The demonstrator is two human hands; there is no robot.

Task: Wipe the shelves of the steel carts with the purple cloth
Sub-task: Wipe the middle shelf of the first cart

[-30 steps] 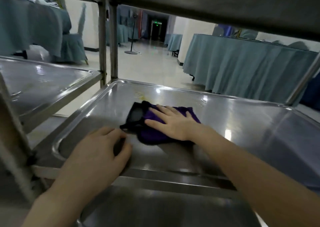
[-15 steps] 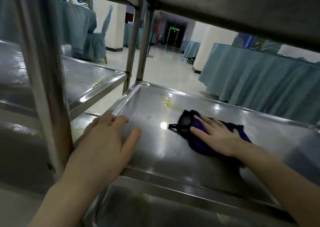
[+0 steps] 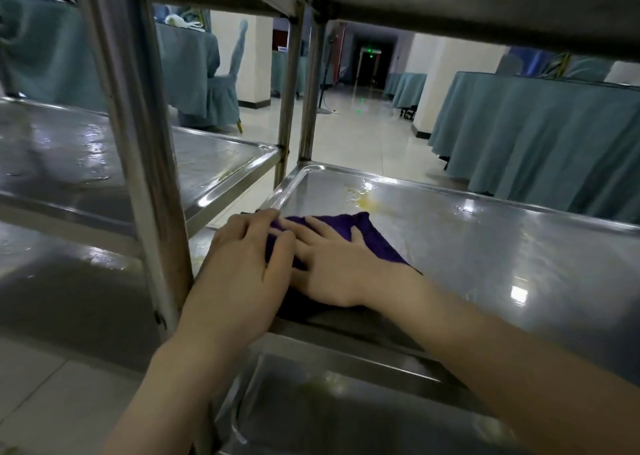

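Observation:
The purple cloth (image 3: 367, 234) lies at the near left corner of the steel cart's middle shelf (image 3: 502, 246). My right hand (image 3: 332, 267) lies flat on it, fingers stretched toward the left rim. My left hand (image 3: 246, 264) rests at the shelf's left edge, its fingers bent over the cloth's left end and touching my right fingers. A yellow stain (image 3: 363, 201) sits on the shelf just beyond the cloth. The cloth's near part is hidden under my hands.
A second steel cart (image 3: 207, 167) stands to the left, its shelf wet and streaked. A steel post (image 3: 138, 163) rises close by my left wrist. A lower shelf (image 3: 329, 402) lies beneath. An upper shelf (image 3: 450, 0) hangs overhead. Tables draped in teal cloth (image 3: 536, 135) stand behind.
My right hand has slid the cloth left across the shelf to its near left corner. My left hand's fingers now lie over the cloth's end. The view has shifted right.

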